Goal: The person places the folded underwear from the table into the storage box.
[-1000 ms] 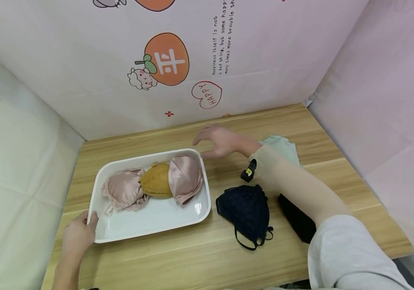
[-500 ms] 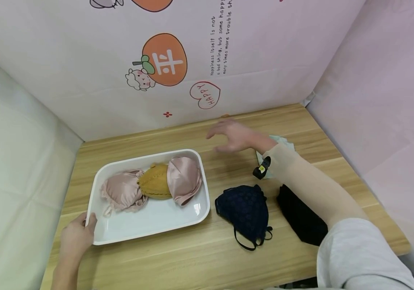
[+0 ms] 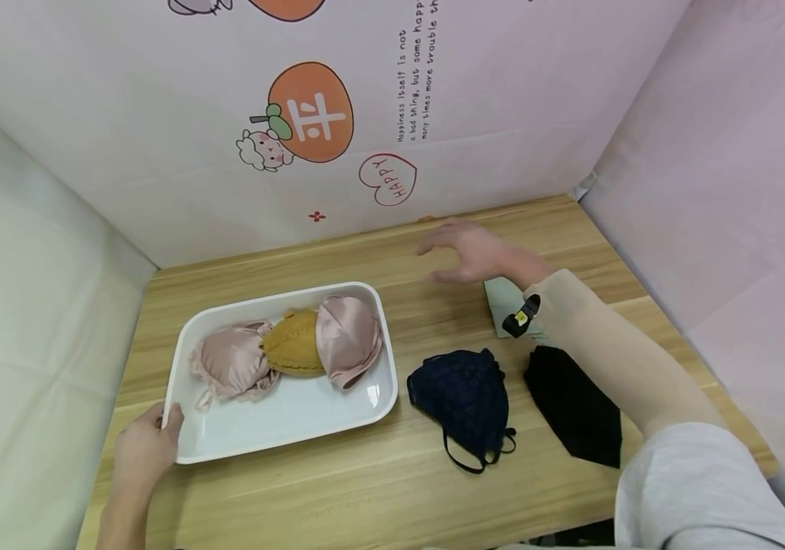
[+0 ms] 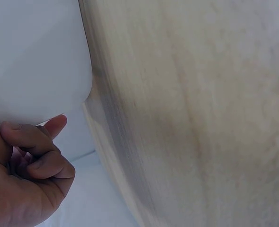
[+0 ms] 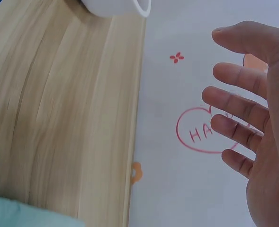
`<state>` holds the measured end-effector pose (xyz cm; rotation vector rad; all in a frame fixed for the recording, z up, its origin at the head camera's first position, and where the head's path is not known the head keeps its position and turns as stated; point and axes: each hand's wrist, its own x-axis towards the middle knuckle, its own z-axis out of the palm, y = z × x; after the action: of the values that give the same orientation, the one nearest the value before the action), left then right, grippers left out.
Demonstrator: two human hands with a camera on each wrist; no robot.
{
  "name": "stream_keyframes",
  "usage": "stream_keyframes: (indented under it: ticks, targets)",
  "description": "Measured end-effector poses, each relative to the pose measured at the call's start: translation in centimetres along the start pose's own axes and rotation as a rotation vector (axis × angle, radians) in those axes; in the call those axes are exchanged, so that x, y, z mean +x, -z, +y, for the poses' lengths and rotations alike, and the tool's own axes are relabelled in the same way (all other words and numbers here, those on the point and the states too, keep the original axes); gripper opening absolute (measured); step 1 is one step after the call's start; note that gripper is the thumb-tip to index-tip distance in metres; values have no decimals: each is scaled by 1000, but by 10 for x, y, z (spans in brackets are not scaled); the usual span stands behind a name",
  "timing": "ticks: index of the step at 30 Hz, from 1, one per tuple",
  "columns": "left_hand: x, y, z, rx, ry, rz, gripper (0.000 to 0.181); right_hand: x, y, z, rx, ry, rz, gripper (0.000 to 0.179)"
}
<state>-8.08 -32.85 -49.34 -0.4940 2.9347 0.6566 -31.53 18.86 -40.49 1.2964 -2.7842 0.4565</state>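
At the tray's left end, my left hand (image 3: 145, 447) grips the rim of a white tray (image 3: 262, 424); in the left wrist view its fingers (image 4: 30, 137) curl at the tray's edge. Inside lie a ruffled pink satin bra (image 3: 234, 363), a mustard bra (image 3: 292, 344) and a smooth pink satin bra (image 3: 350, 340), side by side along the back. My right hand (image 3: 475, 252) hovers over the table's back right, fingers spread and holding nothing. Its wrist passes above a pale green folded cloth (image 3: 500, 305), partly hidden by the arm.
Right of the tray lies a navy bra (image 3: 464, 397) with loose straps. Farther right is a black folded fabric piece (image 3: 574, 409). A printed white sheet (image 3: 227, 206) rises behind the wooden table (image 3: 337, 489), and pale sheets flank both sides.
My right hand has moved right and slightly back, away from the tray's right end, baring more of the black fabric. My left hand stays on the rim.
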Motion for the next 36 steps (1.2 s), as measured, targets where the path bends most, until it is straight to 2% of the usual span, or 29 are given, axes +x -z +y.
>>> stream_keyframes:
  ticks: [8,16,23,29,36]
  targets:
    - [1,0,-1,-10,16,-12,55,-20,10,16,-6,-90,-1,47]
    - [0,0,-1,-3,-3,14,53,-46,19,33,0,-178,-3,47]
    - [0,0,-1,-7,-6,-3,54,-69,23,47,-13,-206,8,49]
    - [1,-1,0,1,-5,10,53,-81,25,53,-42,-207,39,47]
    - [1,0,0,3,-12,15,52,-95,28,60,-35,-266,18,50]
